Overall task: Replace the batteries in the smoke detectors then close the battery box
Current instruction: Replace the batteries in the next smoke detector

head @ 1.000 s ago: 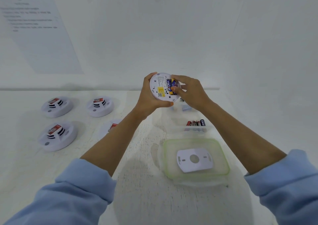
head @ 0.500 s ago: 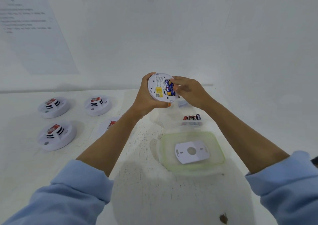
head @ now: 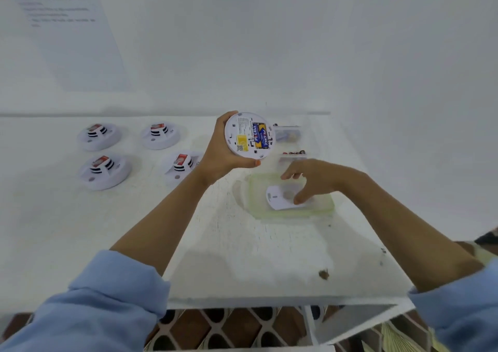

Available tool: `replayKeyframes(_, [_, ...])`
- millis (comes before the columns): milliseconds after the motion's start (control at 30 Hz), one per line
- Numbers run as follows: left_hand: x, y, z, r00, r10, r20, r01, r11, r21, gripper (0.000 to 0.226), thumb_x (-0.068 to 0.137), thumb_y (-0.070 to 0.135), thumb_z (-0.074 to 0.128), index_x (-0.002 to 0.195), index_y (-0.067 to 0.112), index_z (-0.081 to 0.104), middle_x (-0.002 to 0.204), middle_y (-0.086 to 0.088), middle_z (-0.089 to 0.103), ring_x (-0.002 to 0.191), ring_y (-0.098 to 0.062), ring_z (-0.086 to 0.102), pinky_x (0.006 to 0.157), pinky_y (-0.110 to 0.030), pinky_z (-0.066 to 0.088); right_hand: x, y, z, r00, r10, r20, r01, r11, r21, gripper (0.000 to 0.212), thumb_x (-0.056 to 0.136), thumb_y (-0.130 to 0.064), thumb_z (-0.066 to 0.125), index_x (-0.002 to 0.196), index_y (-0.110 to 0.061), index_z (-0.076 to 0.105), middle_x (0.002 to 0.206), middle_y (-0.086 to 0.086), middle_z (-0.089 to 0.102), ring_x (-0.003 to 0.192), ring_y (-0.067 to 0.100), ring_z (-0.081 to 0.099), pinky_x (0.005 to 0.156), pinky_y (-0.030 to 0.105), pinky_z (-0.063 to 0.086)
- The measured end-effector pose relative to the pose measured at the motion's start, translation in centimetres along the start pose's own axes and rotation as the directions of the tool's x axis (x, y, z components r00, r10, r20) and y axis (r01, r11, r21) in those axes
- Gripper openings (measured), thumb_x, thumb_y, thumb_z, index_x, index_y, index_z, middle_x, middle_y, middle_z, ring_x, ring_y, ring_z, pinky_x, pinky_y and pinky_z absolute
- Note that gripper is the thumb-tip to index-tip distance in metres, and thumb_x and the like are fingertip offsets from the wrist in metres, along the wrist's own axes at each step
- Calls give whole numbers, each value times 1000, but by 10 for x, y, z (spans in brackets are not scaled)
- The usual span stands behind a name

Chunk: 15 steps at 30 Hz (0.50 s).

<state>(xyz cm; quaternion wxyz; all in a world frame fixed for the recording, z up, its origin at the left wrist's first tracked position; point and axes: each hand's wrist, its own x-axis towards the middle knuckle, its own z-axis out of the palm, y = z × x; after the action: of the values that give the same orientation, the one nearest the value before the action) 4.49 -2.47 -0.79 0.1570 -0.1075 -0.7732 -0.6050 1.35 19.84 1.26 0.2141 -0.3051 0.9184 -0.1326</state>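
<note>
My left hand (head: 222,152) grips a round white smoke detector (head: 249,135) held up with its back facing me; blue and yellow batteries (head: 260,136) sit in its compartment. My right hand (head: 310,179) hovers low over the green-rimmed box lid (head: 326,206), fingers spread and bent, its thumb touching the white backplate (head: 279,198) that lies on the lid. Behind the lid stands the clear battery box (head: 292,146) with several batteries (head: 293,152) inside.
Several white smoke detectors with red labels lie on the white table at the left, among them one (head: 99,136) at the back and one (head: 103,169) nearer. A brown speck (head: 323,274) lies near the table's front edge. A printed sheet (head: 64,28) hangs on the wall.
My right hand left the detector's battery compartment and dropped down to the backplate on the lid. The left hand still holds the detector up. The camera tilted downward.
</note>
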Motion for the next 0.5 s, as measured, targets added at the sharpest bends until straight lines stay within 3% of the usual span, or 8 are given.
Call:
replayKeyframes(133, [-18, 8, 7, 999, -33, -9, 33, 999, -11, 105, 44, 10, 84, 132, 11, 29, 127, 1, 40, 113, 1, 47, 85, -16, 49, 5, 0, 6, 998, -9, 69, 14, 997, -81, 73, 71, -23, 77, 135, -19, 41, 136, -4, 40, 124, 16, 41, 102, 30, 36])
replayKeyframes(333, [-30, 12, 8, 998, -61, -23, 60, 998, -31, 99, 47, 2, 81, 130, 14, 29, 125, 5, 41, 107, 9, 49, 81, -15, 51, 7, -8, 7, 996, -78, 41, 85, 975, -206, 72, 71, -28, 75, 134, -14, 43, 129, 0, 46, 117, 17, 46, 88, 22, 36])
replayKeyframes(433, [-27, 10, 4, 998, -53, -32, 52, 998, -17, 101, 46, 1, 81, 132, 12, 29, 124, 6, 42, 106, 10, 49, 80, -14, 50, 0, -6, 1, 992, -113, -51, 96, 960, -265, 71, 69, -30, 74, 132, -15, 46, 130, 0, 50, 117, 18, 47, 94, 27, 40])
replayKeyframes(500, [-20, 7, -1, 998, -44, -38, 44, 999, -3, 103, 47, -7, 84, 132, 10, 29, 121, 9, 43, 102, 15, 50, 78, -11, 49, -8, 0, -17, 973, -134, -189, 92, 972, -217, 66, 66, -27, 76, 126, -16, 52, 122, 1, 54, 109, 18, 50, 92, 28, 41])
